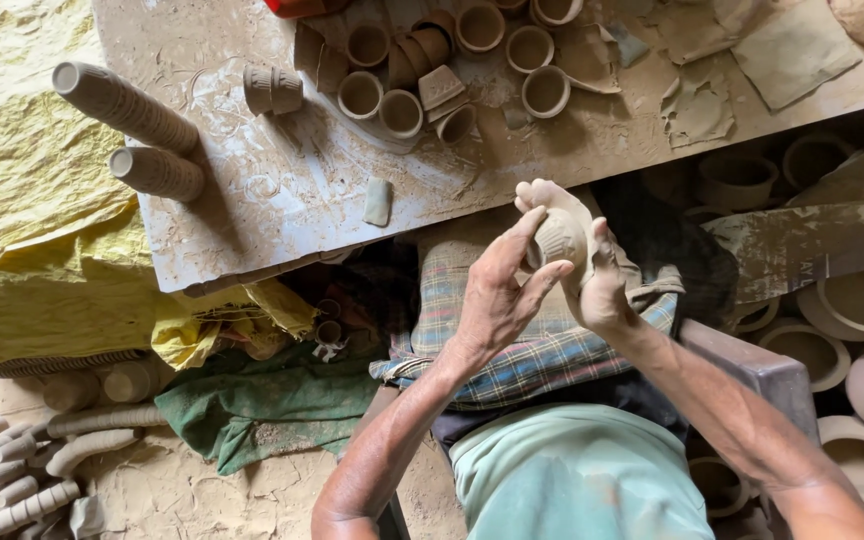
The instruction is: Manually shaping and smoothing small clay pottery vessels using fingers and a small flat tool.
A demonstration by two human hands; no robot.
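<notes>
Stacks of finished cups [127, 105] are lying on their sides at ten o'clock on the board [282, 200], well apart from you. Moving rightwards, loose cups [400, 112] are crowding the board's far edge at twelve o'clock, some upright, some tipped over.

Your left hand [497, 290] is cupping open against the near side of the clay cup [559, 238], fingers [517, 245] spread and pressing flat rather than closing round it. Your right hand [592, 275] is wrapping the cup from the other side, thumb and fingers curling over its rim, so the piece is sitting between both palms just above your lap, near the board's edge.

That cup is looking damp and soft, judging by its grey sheen. It is probably light, thin-walled and easy to dent, and likely a little slippery. You would be wise to be carrying it by the thicker base, spreading pressure across the palm instead of pinching the rim.

Larger bowls [857, 300] are resting at three o'clock, beside your right forearm.
</notes>
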